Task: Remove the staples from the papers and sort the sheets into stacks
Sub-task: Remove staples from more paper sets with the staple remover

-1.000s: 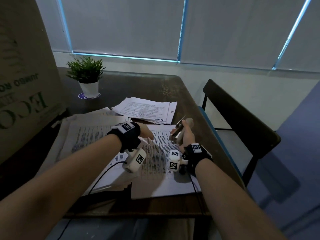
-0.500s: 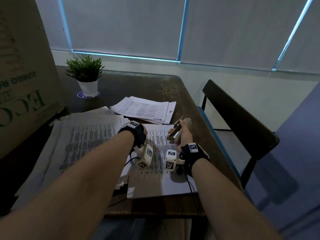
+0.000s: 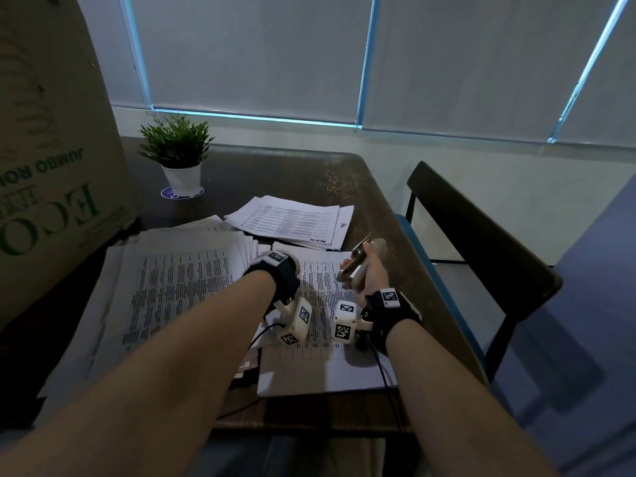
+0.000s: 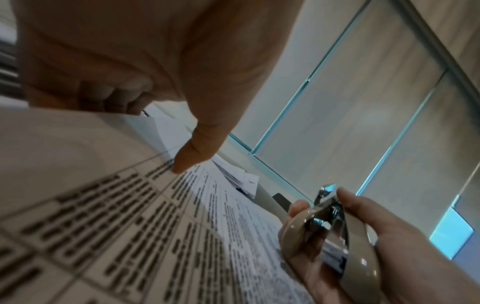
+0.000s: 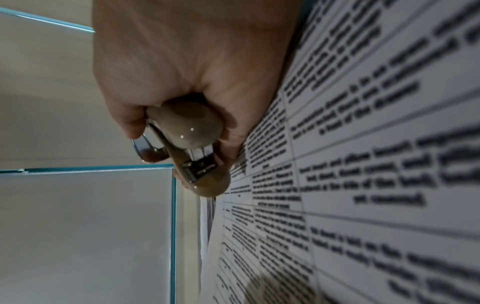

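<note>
- Printed sheet (image 3: 320, 325) lying flat on the table, directly under both hands; covered in ruled rows of black text.
- Staple remover (image 3: 359, 261), beige with metal claws, gripped in the right hand (image 3: 373, 278) above the right part of that sheet, lifted clear of the paper.
- Right fingers (image 4: 298, 207) curled round the beige handles, thumb on one side, the rest on the other; metal claws pointing up and away past the fingertips.
- In the right wrist view, the same tool (image 5: 187, 144) filling the closed fist, with the text of the sheet (image 5: 363, 164) running close alongside the knuckles.
- Left hand (image 4: 145, 61) down on the sheet (image 4: 116, 236), thumb tip pressing the paper; other fingers folded in toward the palm over the sheet's far edge. Cannot tell whether those folded fingers pinch the paper.
- In the head view the left hand is mostly hidden behind its wrist strap (image 3: 275, 270).
- Left of the left fingers: a wide, loosely fanned pile of printed pages (image 3: 172, 287), overlapping the sheet's left side.
- Beyond both sets of fingertips: a smaller stack of papers (image 3: 292, 222), lying apart from the sheet.
- Dark wooden table (image 3: 292, 177) under everything.
- Farther beyond the left fingers: small green plant in a white pot (image 3: 179, 156) on a round blue mat.
- Far left of the left hand: large cardboard box (image 3: 51, 149) with green lettering.
- Right of the right hand, past the table edge: dark chair (image 3: 481, 242).
- Grey window blinds (image 3: 344, 56) along the far wall.
</note>
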